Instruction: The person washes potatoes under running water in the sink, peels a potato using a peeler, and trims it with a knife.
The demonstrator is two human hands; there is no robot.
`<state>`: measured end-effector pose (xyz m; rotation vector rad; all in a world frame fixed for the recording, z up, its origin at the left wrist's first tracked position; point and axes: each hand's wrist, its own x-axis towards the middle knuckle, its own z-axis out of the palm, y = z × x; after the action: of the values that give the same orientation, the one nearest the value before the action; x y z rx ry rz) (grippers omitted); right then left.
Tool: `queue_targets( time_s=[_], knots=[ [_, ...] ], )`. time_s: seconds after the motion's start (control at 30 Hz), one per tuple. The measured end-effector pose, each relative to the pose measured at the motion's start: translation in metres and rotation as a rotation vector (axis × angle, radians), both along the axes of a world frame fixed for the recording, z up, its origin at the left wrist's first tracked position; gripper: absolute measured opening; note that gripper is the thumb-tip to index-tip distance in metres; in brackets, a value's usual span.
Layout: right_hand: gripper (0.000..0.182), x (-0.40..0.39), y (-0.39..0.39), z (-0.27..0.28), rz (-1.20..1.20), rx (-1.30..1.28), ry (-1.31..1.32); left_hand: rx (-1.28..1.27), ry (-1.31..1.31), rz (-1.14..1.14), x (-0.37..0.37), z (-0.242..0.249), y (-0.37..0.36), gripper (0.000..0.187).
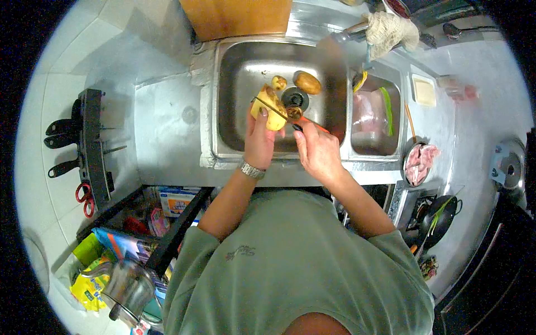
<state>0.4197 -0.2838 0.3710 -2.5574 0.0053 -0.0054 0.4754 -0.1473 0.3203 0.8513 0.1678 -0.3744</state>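
Over the large sink basin, my left hand grips a mostly peeled yellow potato with brown patches at its upper end. My right hand is closed around the handle of a knife, whose thin dark blade lies across the potato. Beside the right-hand fingers, a narrow orange strip shows, partly covered by the hand. Below in the basin, an unpeeled potato and a small yellow-brown piece lie near the drain. A browned piece shows at the drain's near edge.
A smaller basin on the right holds a clear bag with a green strip. Pale pink meat fills a bowl by the counter edge. A wok stands further right. Knives hang on a wall rack at left, above an open drawer.
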Motion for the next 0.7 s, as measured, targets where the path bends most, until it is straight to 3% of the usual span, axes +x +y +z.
queue_targets(
  time_s=[0.23,0.33,0.37,0.43,0.47,0.53,0.63,0.67,0.7],
  knots=[
    [0.021,0.004,0.004,-0.006,0.017,-0.077,-0.046,-0.03,0.028,0.068,-0.006,-0.002,-0.003,0.038],
    [0.021,0.006,0.006,-0.011,0.009,-0.145,-0.036,0.299,-0.069,0.07,-0.009,-0.009,-0.007,0.033],
    [0.021,0.007,0.006,-0.013,0.004,-0.145,-0.036,0.604,-0.233,0.064,-0.012,-0.012,-0.006,0.031],
    [0.021,0.007,0.006,-0.019,0.016,-0.134,-0.078,0.906,-0.399,0.053,-0.015,-0.018,-0.004,0.03],
    [0.021,0.009,0.004,-0.023,0.014,-0.135,-0.08,0.58,-0.161,0.053,-0.013,-0.021,-0.002,0.033],
    [0.021,0.009,0.002,-0.034,0.01,-0.241,0.052,0.253,0.075,0.046,-0.014,-0.014,0.001,0.037],
    [0.021,-0.001,-0.025,-0.075,-0.113,-0.183,0.103,0.423,-0.205,0.032,-0.011,-0.007,0.006,0.038],
    [0.024,-0.007,-0.03,-0.077,-0.11,-0.195,-0.018,0.578,-0.346,0.04,-0.005,-0.021,0.01,0.041],
    [0.024,-0.006,-0.033,-0.076,-0.098,-0.188,-0.02,0.245,-0.249,-0.024,0.0,0.005,0.01,0.044]
  ],
)
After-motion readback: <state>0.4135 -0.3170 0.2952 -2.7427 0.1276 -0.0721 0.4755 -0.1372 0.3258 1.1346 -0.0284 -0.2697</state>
